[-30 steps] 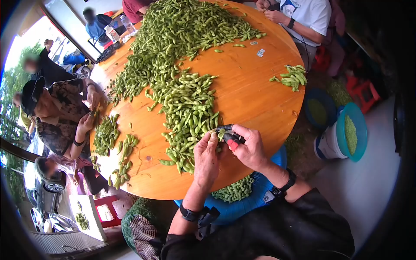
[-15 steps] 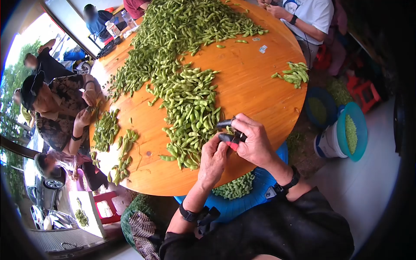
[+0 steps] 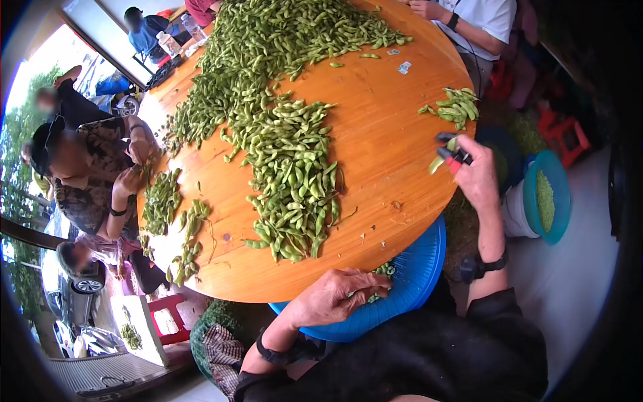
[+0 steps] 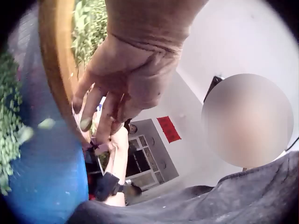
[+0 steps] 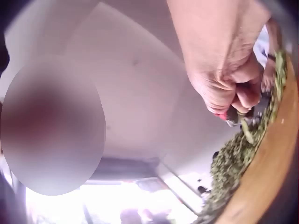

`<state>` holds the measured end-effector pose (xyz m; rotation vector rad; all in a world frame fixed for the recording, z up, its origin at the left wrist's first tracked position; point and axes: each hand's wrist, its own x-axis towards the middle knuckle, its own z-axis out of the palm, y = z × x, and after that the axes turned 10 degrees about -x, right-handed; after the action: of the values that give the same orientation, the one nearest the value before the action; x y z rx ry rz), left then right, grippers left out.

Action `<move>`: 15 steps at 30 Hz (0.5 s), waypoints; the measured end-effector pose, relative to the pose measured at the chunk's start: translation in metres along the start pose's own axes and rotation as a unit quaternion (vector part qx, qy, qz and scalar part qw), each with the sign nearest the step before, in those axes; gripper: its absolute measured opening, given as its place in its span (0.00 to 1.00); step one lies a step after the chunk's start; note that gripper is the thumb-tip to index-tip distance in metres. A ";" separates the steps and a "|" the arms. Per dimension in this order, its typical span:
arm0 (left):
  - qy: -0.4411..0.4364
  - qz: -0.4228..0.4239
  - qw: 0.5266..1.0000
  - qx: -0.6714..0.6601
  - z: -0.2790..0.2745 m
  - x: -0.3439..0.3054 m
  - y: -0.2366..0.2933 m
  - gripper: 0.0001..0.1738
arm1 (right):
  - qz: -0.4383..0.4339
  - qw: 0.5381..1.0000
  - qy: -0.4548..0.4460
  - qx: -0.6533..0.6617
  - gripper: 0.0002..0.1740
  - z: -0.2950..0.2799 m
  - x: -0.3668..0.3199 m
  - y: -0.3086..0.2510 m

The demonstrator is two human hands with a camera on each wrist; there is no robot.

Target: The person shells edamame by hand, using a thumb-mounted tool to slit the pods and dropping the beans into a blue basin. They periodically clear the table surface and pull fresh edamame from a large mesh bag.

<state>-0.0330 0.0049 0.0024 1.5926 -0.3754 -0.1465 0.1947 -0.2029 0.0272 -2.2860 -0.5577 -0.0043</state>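
A long heap of green edamame pods (image 3: 288, 154) runs across the round wooden table (image 3: 388, 134). My left hand (image 3: 372, 287) hangs over the blue basin (image 3: 418, 268) below the table's near edge, fingers loose and holding nothing. In the left wrist view, loose beans (image 4: 46, 123) fall from the left hand (image 4: 96, 121) toward the basin (image 4: 51, 177). My right hand (image 3: 462, 161) is out at the table's right edge, gripping small black scissors with red handles (image 3: 447, 141) and an emptied pod (image 3: 437, 165). The right wrist view shows the right hand (image 5: 233, 100) clenched with the pod (image 5: 247, 134) dangling below.
A small pile of pods (image 3: 459, 106) lies by the right rim. Beyond it on the floor stand a white bucket topped by a blue bowl of beans (image 3: 546, 201), a second blue basin (image 3: 499, 157) and red stools (image 3: 566, 137). Other people sit at the left (image 3: 87, 167) and far side (image 3: 482, 20).
The hands have parted: the left dropped from the pod at the table's near edge to the basin and let beans go; the right swung out to the right rim with scissors and pod.
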 end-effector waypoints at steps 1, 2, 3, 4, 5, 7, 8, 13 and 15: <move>0.002 -0.001 1.000 0.000 -0.005 -0.001 0.002 0.12 | -0.005 0.988 0.045 -0.145 0.17 -0.006 0.005 0.005; 0.086 -0.014 0.990 0.115 -0.014 0.000 0.006 0.12 | -0.069 0.967 0.108 -0.222 0.21 -0.003 0.009 0.027; 0.168 -0.027 0.959 0.228 -0.024 0.004 0.010 0.13 | -0.093 0.954 0.147 -0.243 0.23 -0.002 0.010 0.031; 0.236 -0.039 0.927 0.288 -0.037 0.012 0.013 0.10 | -0.079 0.964 0.134 -0.215 0.22 -0.005 0.007 0.028; 0.301 -0.051 0.888 0.345 -0.049 0.022 0.016 0.07 | -0.063 0.973 0.121 -0.187 0.21 -0.007 0.003 0.020; 0.348 -0.067 0.828 0.435 -0.067 0.039 0.003 0.06 | -0.083 0.977 0.121 -0.154 0.21 -0.003 -0.005 0.010; 0.343 -0.107 0.804 0.474 -0.072 0.045 -0.006 0.09 | -0.101 0.980 0.120 -0.123 0.21 0.000 -0.009 0.003; 0.347 -0.160 0.781 0.494 -0.073 0.043 -0.009 0.09 | -0.136 0.987 0.071 -0.043 0.20 0.025 -0.021 -0.022; 0.356 -0.130 0.811 0.445 -0.080 0.033 -0.008 0.08 | -0.109 0.994 -0.014 -0.009 0.21 0.033 -0.024 -0.030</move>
<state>0.0243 0.0700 0.0043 2.4684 0.4530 0.4954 0.1555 -0.1713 0.0199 -2.2355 -0.8217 -0.0839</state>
